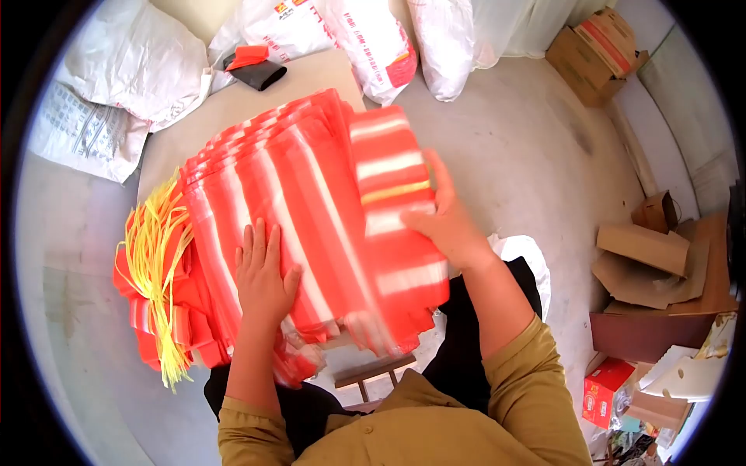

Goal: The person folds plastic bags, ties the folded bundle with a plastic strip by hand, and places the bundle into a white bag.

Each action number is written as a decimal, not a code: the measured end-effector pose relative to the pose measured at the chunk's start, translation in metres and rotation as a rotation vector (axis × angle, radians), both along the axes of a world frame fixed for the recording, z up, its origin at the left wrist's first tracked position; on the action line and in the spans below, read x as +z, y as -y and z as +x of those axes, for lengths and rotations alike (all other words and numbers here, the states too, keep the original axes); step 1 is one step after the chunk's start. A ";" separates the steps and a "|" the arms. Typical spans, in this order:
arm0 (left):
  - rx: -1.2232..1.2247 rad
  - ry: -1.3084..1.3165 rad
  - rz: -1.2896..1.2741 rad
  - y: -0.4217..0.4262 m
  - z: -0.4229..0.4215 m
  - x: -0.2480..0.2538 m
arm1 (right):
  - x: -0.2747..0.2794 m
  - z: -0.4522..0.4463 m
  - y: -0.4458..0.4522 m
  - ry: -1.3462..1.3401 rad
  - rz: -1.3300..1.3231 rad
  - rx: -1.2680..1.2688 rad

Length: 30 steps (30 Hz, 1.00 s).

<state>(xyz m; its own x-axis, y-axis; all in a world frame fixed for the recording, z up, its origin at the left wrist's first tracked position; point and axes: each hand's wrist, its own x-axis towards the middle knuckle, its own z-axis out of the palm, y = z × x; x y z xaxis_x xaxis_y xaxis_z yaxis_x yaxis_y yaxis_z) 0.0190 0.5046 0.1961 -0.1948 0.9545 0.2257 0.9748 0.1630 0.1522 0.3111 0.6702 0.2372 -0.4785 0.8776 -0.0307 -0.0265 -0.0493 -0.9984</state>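
Observation:
A thick stack of red and white striped sheets [287, 194] covers most of the low table. My left hand [264, 272] lies flat on its top, fingers spread. At the right side, my right hand [443, 213] has its thumb over a narrow folded striped bundle [396, 233] and its fingers along the bundle's right edge. A yellow band [395, 193] crosses that bundle. Yellow strips [155, 272] hang in a loose bunch over red bundles [180, 326] at the left.
White sacks [140, 62] stand behind the table. A black and red item [256, 68] lies at the table's back edge [322, 70]. Cardboard boxes [653, 256] and a red box [608, 392] are on the floor at the right.

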 end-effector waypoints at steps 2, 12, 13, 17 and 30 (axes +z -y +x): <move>-0.016 -0.043 -0.006 -0.004 -0.002 -0.006 | 0.013 0.015 -0.003 -0.115 -0.027 -0.077; -0.012 -0.046 -0.118 -0.012 -0.012 -0.013 | 0.031 0.215 0.025 -0.470 0.082 -0.391; -0.005 -0.039 -0.133 -0.012 -0.011 -0.013 | 0.009 0.248 0.031 -0.395 0.063 -0.424; -0.002 -0.077 -0.157 -0.013 -0.014 -0.018 | -0.070 0.331 0.102 -0.054 -0.196 -0.583; -0.025 -0.158 -0.134 -0.013 -0.023 -0.028 | -0.244 0.373 0.184 0.126 -0.648 -0.422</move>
